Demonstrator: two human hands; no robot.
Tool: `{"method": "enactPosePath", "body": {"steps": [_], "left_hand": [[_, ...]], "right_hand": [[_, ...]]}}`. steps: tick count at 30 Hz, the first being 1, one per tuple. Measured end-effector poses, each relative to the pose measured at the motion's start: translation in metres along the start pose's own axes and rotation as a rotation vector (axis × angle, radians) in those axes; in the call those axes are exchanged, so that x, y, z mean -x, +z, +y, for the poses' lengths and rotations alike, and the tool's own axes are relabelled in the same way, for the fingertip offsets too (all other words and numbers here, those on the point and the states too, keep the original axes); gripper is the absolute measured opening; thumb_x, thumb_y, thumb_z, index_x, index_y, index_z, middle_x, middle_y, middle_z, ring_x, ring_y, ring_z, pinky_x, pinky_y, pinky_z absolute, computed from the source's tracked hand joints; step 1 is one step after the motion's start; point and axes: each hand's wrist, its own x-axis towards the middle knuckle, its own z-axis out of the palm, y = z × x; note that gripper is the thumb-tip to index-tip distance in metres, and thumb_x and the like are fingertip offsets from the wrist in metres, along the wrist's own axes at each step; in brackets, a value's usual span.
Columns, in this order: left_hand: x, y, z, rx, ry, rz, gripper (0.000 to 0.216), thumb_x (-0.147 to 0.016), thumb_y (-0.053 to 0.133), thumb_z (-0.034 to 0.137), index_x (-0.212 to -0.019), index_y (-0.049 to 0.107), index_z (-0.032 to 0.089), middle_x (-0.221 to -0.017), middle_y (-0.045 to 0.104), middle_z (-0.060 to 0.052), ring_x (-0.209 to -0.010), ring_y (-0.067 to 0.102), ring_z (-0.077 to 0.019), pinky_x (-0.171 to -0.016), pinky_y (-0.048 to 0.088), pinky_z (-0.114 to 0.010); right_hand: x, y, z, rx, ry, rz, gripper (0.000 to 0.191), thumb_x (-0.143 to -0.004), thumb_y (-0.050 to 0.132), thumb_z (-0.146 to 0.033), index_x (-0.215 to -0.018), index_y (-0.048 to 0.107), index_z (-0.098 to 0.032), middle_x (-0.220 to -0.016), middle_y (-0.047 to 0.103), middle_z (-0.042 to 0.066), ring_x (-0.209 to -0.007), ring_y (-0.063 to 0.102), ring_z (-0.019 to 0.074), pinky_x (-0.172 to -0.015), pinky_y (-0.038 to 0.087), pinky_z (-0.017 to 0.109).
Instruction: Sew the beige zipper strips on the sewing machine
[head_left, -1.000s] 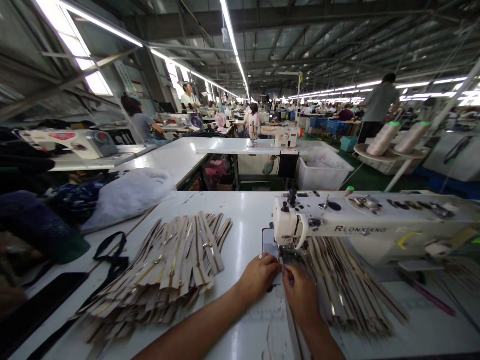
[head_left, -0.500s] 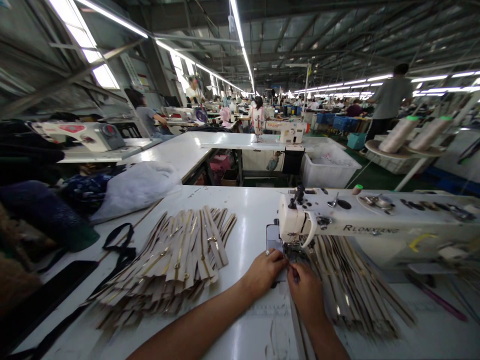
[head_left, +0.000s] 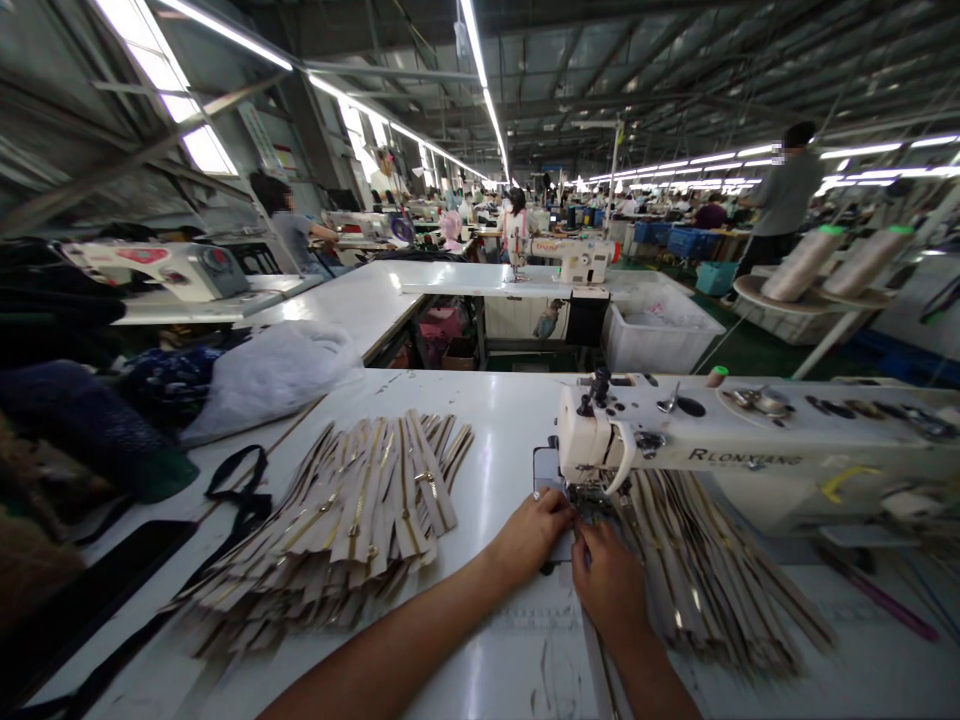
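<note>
My left hand (head_left: 529,537) is closed at the needle area of a white sewing machine (head_left: 675,440), its fingertips pinching the far end of a beige zipper (head_left: 600,672). Close beside it, my right hand (head_left: 611,578) pinches the same zipper, whose tail runs back toward me under the wrist. The fingertips and the piece between them are partly hidden. To the left lies a fanned pile of beige zippers (head_left: 367,500) with gold teeth and pulls. More zippers (head_left: 697,580) lie in a bundle right of my right hand, partly under the machine arm.
A black strap (head_left: 238,480) and a white plastic bag (head_left: 277,375) lie at the table's left. Thread cones (head_left: 806,262) stand behind the machine at right. A purple-handled tool (head_left: 892,605) rests at far right. Beyond are a white bin (head_left: 660,340) and several people at machines.
Both hands have shifted slightly forward toward the needle with the zipper. The piles and the machine look the same.
</note>
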Motion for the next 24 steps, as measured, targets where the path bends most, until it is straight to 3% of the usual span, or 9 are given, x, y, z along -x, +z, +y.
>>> {"method": "enactPosePath", "body": {"steps": [12, 19, 24], "left_hand": [[-0.0089, 0.0031, -0.0088, 0.001, 0.0, 0.02, 0.022, -0.095, 0.048, 0.018, -0.107, 0.067, 0.015, -0.099, 0.059, -0.008, -0.096, 0.052, -0.0217, -0.086, 0.049, -0.033], [-0.0067, 0.0017, -0.0086, 0.021, -0.008, 0.016, 0.022, -0.095, 0.048, 0.02, -0.105, 0.068, 0.018, -0.097, 0.062, -0.008, -0.097, 0.055, -0.0215, -0.085, 0.049, -0.033], [-0.0006, 0.0035, -0.0067, 0.076, -0.025, 0.076, 0.025, -0.096, 0.047, 0.026, -0.11, 0.067, 0.019, -0.103, 0.064, -0.008, -0.098, 0.056, -0.0211, -0.088, 0.05, -0.033]], "right_hand": [[-0.0065, 0.0, -0.0048, 0.078, 0.01, -0.05, 0.037, -0.091, 0.039, -0.015, -0.116, 0.067, -0.019, -0.094, 0.071, 0.01, -0.068, 0.068, 0.0189, -0.052, 0.047, 0.028], [-0.0085, -0.0026, -0.0068, 0.091, 0.014, -0.041, 0.036, -0.09, 0.04, -0.015, -0.112, 0.068, -0.019, -0.091, 0.071, 0.009, -0.064, 0.068, 0.0189, -0.05, 0.046, 0.029], [-0.0081, 0.0001, -0.0049, 0.081, 0.011, -0.023, 0.035, -0.091, 0.041, -0.017, -0.114, 0.067, -0.021, -0.093, 0.071, 0.009, -0.066, 0.068, 0.0183, -0.051, 0.046, 0.028]]}}
